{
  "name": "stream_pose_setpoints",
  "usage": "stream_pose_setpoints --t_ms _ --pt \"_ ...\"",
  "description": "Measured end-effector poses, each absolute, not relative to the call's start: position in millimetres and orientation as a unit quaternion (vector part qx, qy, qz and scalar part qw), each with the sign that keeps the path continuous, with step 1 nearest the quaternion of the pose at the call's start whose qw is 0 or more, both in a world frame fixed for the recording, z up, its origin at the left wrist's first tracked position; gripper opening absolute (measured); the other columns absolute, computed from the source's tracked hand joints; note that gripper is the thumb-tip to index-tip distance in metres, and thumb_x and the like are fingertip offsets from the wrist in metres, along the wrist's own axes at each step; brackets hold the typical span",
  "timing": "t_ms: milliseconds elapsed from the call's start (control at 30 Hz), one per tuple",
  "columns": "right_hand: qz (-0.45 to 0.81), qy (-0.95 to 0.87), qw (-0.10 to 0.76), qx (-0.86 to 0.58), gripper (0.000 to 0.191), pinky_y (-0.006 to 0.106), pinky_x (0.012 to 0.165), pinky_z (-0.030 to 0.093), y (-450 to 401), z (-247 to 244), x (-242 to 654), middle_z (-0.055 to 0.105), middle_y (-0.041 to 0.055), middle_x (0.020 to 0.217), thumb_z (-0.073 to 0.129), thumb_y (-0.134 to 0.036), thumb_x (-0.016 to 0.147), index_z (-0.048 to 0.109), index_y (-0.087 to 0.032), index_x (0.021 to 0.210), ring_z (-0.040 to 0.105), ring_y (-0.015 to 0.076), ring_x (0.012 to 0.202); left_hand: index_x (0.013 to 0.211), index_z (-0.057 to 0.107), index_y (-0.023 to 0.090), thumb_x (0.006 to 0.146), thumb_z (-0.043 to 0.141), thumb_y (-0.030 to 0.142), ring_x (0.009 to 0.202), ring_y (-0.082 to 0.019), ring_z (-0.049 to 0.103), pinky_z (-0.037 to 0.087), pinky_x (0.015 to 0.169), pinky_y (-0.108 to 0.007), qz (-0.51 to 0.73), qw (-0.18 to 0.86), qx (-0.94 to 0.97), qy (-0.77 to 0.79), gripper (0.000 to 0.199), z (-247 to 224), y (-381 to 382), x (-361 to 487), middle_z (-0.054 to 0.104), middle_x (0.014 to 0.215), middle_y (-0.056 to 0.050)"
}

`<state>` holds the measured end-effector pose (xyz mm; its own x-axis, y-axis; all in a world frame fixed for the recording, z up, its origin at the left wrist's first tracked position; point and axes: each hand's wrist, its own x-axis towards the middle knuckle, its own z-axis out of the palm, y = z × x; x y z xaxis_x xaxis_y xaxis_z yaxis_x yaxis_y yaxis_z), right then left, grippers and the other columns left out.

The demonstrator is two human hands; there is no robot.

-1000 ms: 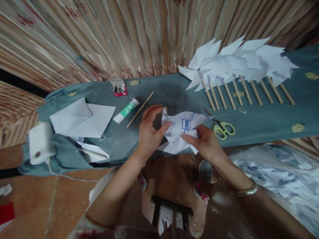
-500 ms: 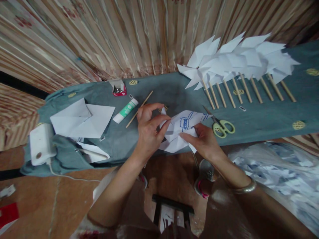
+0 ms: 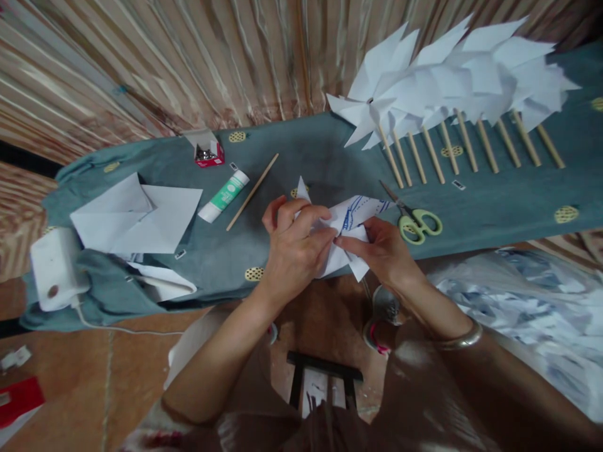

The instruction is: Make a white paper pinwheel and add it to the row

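A white paper pinwheel (image 3: pixel 357 211) with blue printing is between my two hands, near the front edge of the cloth-covered table (image 3: pixel 226 251). My left hand (image 3: pixel 298 242) is closed on its middle, fingertips pressed at the centre and one pointed blade sticking up behind. My right hand (image 3: pixel 386 250) pinches the folded paper from the right, its thumb close to the left fingertips. What exactly lies under the fingertips is hidden. Green-handled scissors (image 3: pixel 417 221) lie just right of my right hand. A thin wooden stick (image 3: pixel 253 191) and a glue stick (image 3: pixel 223 196) lie left of my left hand.
Several white pinwheels on sticks (image 3: pixel 447 81) lie in a row at the back right. A small red box (image 3: pixel 208 156) with metal bits stands back left, near cut paper sheets (image 3: pixel 136 216). A white power strip (image 3: pixel 56 270) sits at the left end. A plastic bag (image 3: pixel 513 314) is at lower right.
My left hand has moved from a loose pinch at the paper's left side onto the pinwheel's centre, its fingers closing there. My right hand keeps hold. The view has shifted slightly.
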<state>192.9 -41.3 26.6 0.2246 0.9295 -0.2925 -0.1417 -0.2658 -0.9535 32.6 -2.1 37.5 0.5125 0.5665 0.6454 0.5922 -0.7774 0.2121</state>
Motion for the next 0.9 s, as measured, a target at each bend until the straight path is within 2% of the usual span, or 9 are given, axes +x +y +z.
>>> stream_pose_setpoints --t_ms 233,467,633,833,900 --pt "0.525 -0.345 0.499 -0.597 0.031 0.027 0.054 0.048 -42.4 27.7 195.4 0.065 -0.0014 0.068 0.082 -0.034 0.058 0.060 -0.018 0.073 0.057 0.0135 0.059 0.088 0.071 0.026 0.092 0.060 0.024 0.110 -0.025 0.052 0.028 0.107 -0.049 -0.362 -0.010 -0.877 -0.316 0.011 34.0 -3.2 34.7 0.069 0.104 -0.001" --pt "0.519 -0.353 0.500 -0.596 0.036 0.028 0.056 0.051 -43.1 26.1 195.0 0.067 -0.0007 0.071 0.084 -0.039 0.058 0.060 -0.019 0.075 0.058 0.0136 0.061 0.090 0.070 0.026 0.093 0.057 0.028 0.110 -0.024 0.055 0.027 0.109 -0.050 -0.314 -0.013 -0.884 -0.346 0.013 31.8 -4.1 36.1 0.071 0.104 0.000" --pt "0.531 -0.343 0.500 -0.591 0.033 0.028 0.057 0.050 -43.6 24.8 195.9 0.066 -0.0009 0.073 0.083 -0.037 0.058 0.061 -0.019 0.076 0.058 0.0136 0.062 0.090 0.067 0.028 0.091 0.060 0.023 0.107 -0.023 0.056 0.030 0.107 -0.049 -0.369 -0.005 -0.879 -0.303 0.009 30.4 -2.8 34.9 0.072 0.101 0.001" --pt "0.544 -0.310 0.500 -0.598 0.033 0.025 0.052 0.046 -43.5 25.3 195.2 0.065 -0.0018 0.069 0.084 -0.033 0.055 0.062 -0.018 0.074 0.055 0.0118 0.058 0.089 0.067 0.032 0.090 0.060 0.030 0.109 -0.026 0.057 0.026 0.113 -0.055 -0.326 -0.113 -0.874 -0.341 0.008 29.1 -0.8 33.6 0.071 0.104 0.001" --pt "0.544 -0.308 0.502 -0.597 0.032 0.025 0.053 0.046 -43.6 25.4 195.1 0.066 -0.0018 0.069 0.084 -0.032 0.055 0.062 -0.018 0.074 0.055 0.0118 0.058 0.088 0.067 0.031 0.090 0.059 0.030 0.110 -0.027 0.057 0.025 0.113 -0.056 -0.324 -0.120 -0.875 -0.339 0.009 29.5 -1.4 33.7 0.071 0.104 0.001"
